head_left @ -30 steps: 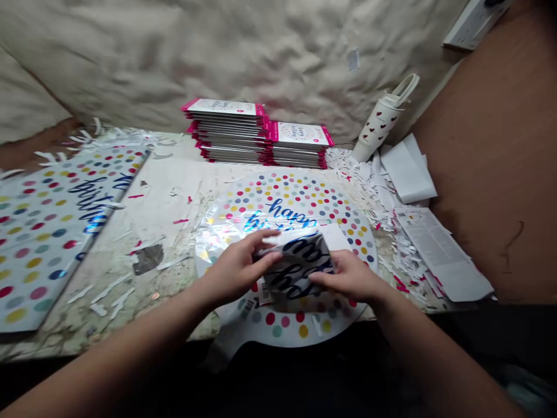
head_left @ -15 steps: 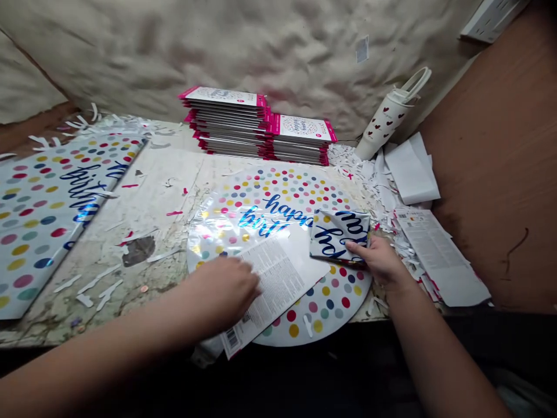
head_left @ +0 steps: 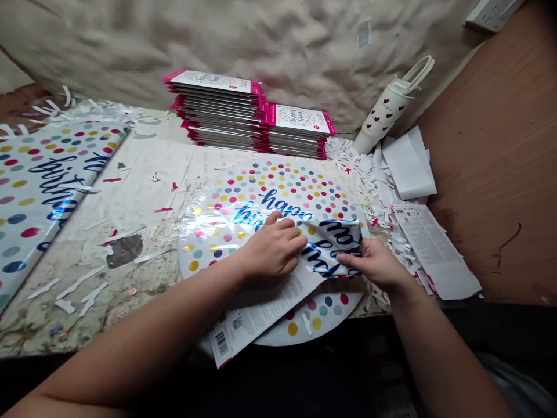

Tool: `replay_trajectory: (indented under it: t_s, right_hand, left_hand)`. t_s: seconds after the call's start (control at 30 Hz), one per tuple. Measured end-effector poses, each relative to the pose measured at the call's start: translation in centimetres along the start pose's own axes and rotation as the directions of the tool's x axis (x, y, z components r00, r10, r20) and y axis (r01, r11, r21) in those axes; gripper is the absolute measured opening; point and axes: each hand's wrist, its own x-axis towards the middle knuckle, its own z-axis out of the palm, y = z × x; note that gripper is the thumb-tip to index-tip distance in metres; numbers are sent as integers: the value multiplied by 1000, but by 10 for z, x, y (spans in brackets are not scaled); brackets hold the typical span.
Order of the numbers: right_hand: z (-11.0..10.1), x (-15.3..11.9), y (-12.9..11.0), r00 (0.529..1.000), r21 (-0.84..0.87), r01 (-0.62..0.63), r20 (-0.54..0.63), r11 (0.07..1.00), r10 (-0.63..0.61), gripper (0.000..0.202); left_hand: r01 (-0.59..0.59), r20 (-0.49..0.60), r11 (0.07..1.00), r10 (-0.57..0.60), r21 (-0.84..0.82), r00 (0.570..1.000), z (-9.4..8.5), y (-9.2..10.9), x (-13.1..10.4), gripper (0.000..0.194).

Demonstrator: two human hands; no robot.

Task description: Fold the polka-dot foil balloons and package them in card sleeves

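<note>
A folded foil sheet (head_left: pixel 333 241) with blue lettering lies over a round dotted foil balloon (head_left: pixel 331 194) marked "happy birth". My right hand (head_left: pixel 376 261) grips its right edge, thumb on top and fingers beneath. My left hand (head_left: pixel 276 247) rests at the left end of the folded foil, fingers curled; whether it pinches anything there is hidden. Beneath my left hand, a printed card sleeve (head_left: pixel 261 319) with a barcode lies slanted across the balloon, its upper end partly under the foil.
Two stacks of pink-edged packets (head_left: pixel 217 110) stand at the back. A white tumbler with hearts (head_left: pixel 383 116) leans beside paper shreds. Loose sleeves (head_left: pixel 439 255) lie right, against the brown board. More dotted foil (head_left: pixel 47 180) covers the left; paper scraps are scattered over the table (head_left: pixel 148 157).
My left hand has moved right and up from the sleeve to the folded foil. The foil now reaches further left, against my left hand's fingers. The whole view has shifted slightly.
</note>
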Motion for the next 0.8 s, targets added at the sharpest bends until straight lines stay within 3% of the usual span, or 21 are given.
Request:
replay_trajectory:
  t_s: [0.13,0.23,0.3,0.37,0.43,0.57,0.67,0.7,0.8]
  right_hand:
    - [-14,11,-9,958,-78,-56,278,995,75,34]
    - [-13,22,-12,917,-143,-146,352,979,188,37]
    - [-6,25,-14,948,-159,-134,267,978,173,35]
    - [4,24,-15,994,-159,-59,84,985,73,31]
    - [16,22,-16,999,-130,-4,-45,992,-1,26]
    - [36,21,-14,1000,43,-10,-6,999,11,27]
    - [45,22,-15,987,22,34,-158,999,-30,26]
    - [47,21,-17,989,-29,46,-138,999,-50,20]
    - [48,16,-23,975,-249,161,189,955,-115,9]
  left_hand:
    - [-102,-9,995,102,-17,995,-2,7,0,14]
    - [-126,15,991,126,-43,992,0,13,0,14]
    - [-79,41,996,80,-42,996,0,14,-1,13]
    - [-24,61,999,26,-33,998,-1,14,-2,13]
    - [1,74,999,2,-34,997,-3,13,-2,12]
    - [13,105,999,-9,-38,994,-6,14,-1,11]
    - [25,96,1000,-24,-16,995,-6,14,-2,14]
    - [25,88,1000,-24,-10,996,-6,14,-2,14]
    - [11,91,1000,-11,-3,996,-6,12,-3,14]
